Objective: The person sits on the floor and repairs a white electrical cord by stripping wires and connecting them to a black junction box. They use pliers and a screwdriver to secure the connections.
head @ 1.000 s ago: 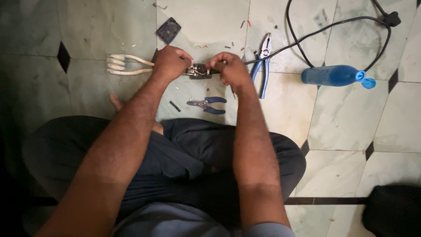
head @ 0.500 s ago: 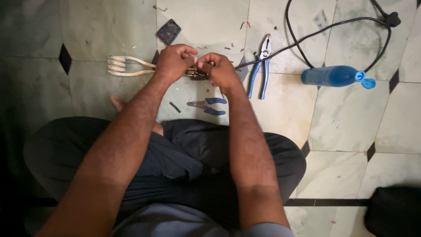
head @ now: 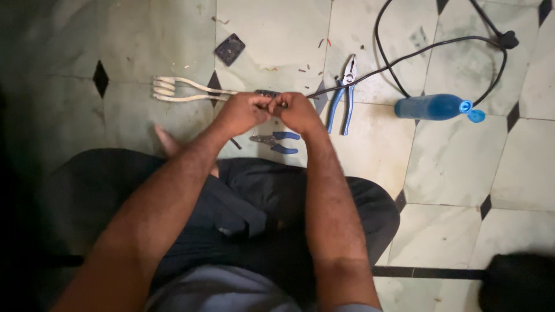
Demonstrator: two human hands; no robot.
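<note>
This looks like a room in a home used for a repair: a pale green marble-tile floor (head: pixel 451 173) with black diamond insets, dusty and strewn with wire scraps, where a person sits cross-legged among blue-handled pliers (head: pixel 342 95), a black cable (head: pixel 404 55) and a blue bottle (head: pixel 430 107).

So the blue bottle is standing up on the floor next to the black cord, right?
Not quite. The head view shows the blue bottle lying on its side on the tiled floor, not standing up. It is indeed next to the black cord.
</note>
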